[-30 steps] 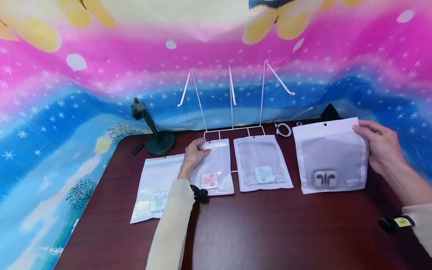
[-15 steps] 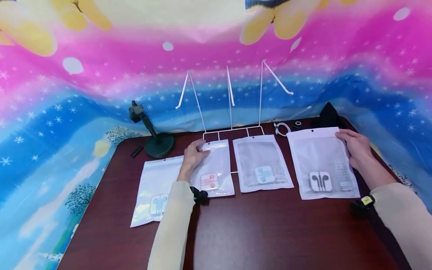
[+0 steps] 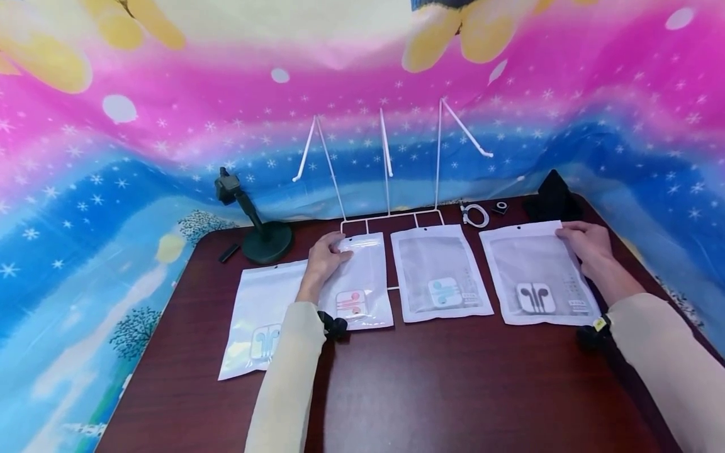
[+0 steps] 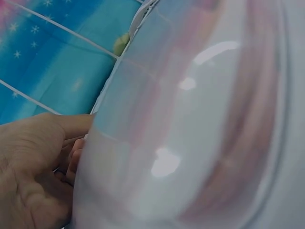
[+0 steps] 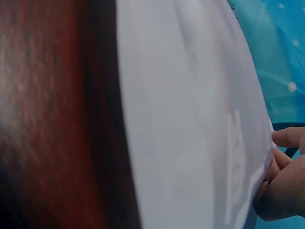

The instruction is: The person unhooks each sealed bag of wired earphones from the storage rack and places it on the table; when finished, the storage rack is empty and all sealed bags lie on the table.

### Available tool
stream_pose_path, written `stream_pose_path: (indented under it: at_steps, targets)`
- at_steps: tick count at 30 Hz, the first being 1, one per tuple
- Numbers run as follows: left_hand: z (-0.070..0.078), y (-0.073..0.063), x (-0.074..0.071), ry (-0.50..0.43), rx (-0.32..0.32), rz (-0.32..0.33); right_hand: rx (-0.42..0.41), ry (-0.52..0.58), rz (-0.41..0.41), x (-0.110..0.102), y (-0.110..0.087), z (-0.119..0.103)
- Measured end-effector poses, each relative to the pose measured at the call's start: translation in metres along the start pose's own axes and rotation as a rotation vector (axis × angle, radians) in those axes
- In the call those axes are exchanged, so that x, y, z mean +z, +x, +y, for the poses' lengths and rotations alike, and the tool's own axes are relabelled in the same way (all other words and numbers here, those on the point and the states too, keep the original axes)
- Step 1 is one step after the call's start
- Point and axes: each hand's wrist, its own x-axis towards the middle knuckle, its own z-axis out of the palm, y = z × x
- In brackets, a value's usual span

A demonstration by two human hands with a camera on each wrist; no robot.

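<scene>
In the head view my left hand pinches the upper left edge of a white zip bag holding pink earphones. The glossy bag fills much of the left wrist view. With thumb and fingers my right hand grips the top right corner of another zip bag, which holds dark earphones. Its pale face bulges close to the right wrist camera. Between them lies a zip bag with mint earphones. At left, partly behind my left sleeve, is a zip bag with light blue earphones.
A white wire rack with three upward arms stands at the back. Left of it are a black stand and a small black piece. A coiled white cable, a small dark square and a black wedge-shaped object sit back right.
My right hand has moved left and down with the dark-earphone bag, bringing it beside the mint-earphone bag. My left hand keeps its place on the pink-earphone bag.
</scene>
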Motion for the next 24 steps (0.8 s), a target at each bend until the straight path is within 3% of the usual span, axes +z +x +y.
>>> stream_pose_path:
  at_steps: [9,16,20,24]
  targets:
    - [0.009,0.001,-0.007,0.075,-0.009,-0.059,-0.08,-0.086,-0.042,-0.008,-0.008,0.0]
    - [0.019,0.001,-0.012,0.124,-0.038,-0.03,-0.18,-0.069,-0.06,-0.025,-0.015,-0.006]
    - [0.028,-0.006,-0.026,0.1,0.024,0.004,-0.263,-0.093,-0.047,-0.047,-0.025,-0.01]
    - [0.042,-0.021,-0.056,0.066,0.149,0.014,-0.36,-0.208,0.031,-0.069,-0.041,-0.02]
